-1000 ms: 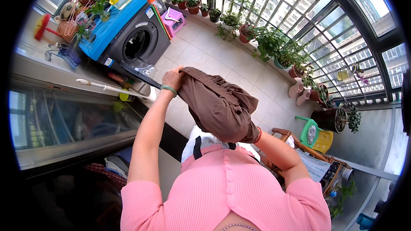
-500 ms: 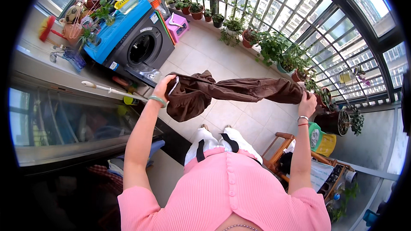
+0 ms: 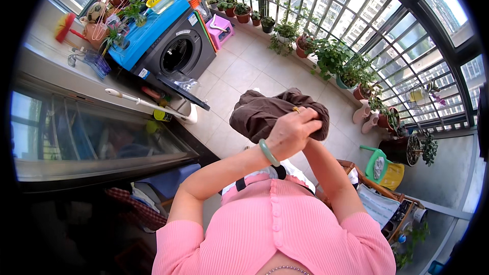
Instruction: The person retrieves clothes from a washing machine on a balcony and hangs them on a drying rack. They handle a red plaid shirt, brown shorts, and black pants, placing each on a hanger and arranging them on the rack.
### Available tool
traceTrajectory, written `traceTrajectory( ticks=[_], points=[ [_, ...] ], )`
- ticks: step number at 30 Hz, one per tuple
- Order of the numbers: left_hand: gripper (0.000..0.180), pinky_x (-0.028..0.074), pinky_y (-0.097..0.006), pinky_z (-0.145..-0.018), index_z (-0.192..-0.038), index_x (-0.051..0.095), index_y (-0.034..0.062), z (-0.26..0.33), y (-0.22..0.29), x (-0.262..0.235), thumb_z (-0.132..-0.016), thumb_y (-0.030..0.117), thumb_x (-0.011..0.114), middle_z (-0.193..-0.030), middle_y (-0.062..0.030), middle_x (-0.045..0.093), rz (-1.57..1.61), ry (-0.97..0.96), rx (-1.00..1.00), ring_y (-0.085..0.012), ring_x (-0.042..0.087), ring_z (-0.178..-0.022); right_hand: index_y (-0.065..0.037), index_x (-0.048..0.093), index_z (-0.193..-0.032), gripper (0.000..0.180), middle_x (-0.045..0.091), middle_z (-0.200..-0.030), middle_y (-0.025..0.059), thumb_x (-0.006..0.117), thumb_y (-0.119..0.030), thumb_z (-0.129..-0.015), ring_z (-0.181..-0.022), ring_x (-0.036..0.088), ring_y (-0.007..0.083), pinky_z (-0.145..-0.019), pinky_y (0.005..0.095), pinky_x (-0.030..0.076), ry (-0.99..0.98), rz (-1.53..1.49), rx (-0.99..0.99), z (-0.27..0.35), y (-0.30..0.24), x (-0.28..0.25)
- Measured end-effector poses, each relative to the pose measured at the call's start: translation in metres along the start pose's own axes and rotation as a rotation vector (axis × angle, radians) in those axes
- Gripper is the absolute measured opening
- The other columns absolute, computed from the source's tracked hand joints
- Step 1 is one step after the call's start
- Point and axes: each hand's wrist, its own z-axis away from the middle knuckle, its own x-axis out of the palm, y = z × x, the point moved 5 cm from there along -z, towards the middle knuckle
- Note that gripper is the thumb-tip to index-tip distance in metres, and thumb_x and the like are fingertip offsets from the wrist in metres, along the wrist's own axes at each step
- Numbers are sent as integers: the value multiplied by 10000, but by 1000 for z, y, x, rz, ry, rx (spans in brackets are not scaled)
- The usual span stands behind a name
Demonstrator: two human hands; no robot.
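Observation:
A brown cloth garment [image 3: 256,117] hangs bunched and folded in front of my body, above the tiled floor. My left hand [image 3: 293,132], with a green bangle at the wrist and a yellow ring, reaches across to the garment's right end, its fingers curled over the cloth. My right forearm [image 3: 328,173] comes up beneath that same end. The right hand itself is hidden behind my left hand and the fabric, so its fingers do not show.
At the upper left stands a dark front-loading washing machine [image 3: 175,56], its door [image 3: 182,90] swung open. A white pole [image 3: 135,98] leans near it. Potted plants [image 3: 331,58] line the barred windows. Pink shoes [image 3: 364,116], a green stool [image 3: 376,163] and a wooden rack [image 3: 364,173] stand at the right.
The garment was stretched wide between both hands; now it is gathered into a bundle. My left hand has crossed to the right, and my right hand has moved inward, out of sight.

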Motion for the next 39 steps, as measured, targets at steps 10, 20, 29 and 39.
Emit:
traceTrajectory(
  ticks=[10,20,29,39],
  points=[
    [565,393,-403,-931,-1158,580,130,37,0,1,-621,95,752,-1261,-64,492,-265,-22,-201,-223,506,-1115,-59,536,-775,105,516,-699,93,637,-87,-773,-641,511,216,-588,341,422,-93,468,-306,-18,-51,8],
    [352,497,-267,-775,-1116,560,3,39,-26,15,-790,-104,482,-923,-95,677,905,63,-707,-135,631,-858,-84,546,-769,124,516,-702,68,662,-114,-735,-644,508,212,-587,342,420,-32,373,-247,-22,-50,-17],
    [500,515,-444,-760,-1164,532,49,0,44,5,-681,-78,533,-1036,-160,608,276,-264,-176,-369,619,-918,-90,593,-828,146,575,-784,62,673,-171,-736,-723,554,225,-644,345,441,150,-344,102,31,-29,-38],
    [169,476,-243,-623,-995,608,-16,-10,-52,24,-828,0,615,-788,-24,645,402,-71,-653,-68,570,-697,-44,575,-948,172,613,-890,52,551,-213,-923,-807,605,162,-729,315,525,97,-516,52,-3,74,-92]
  ],
)
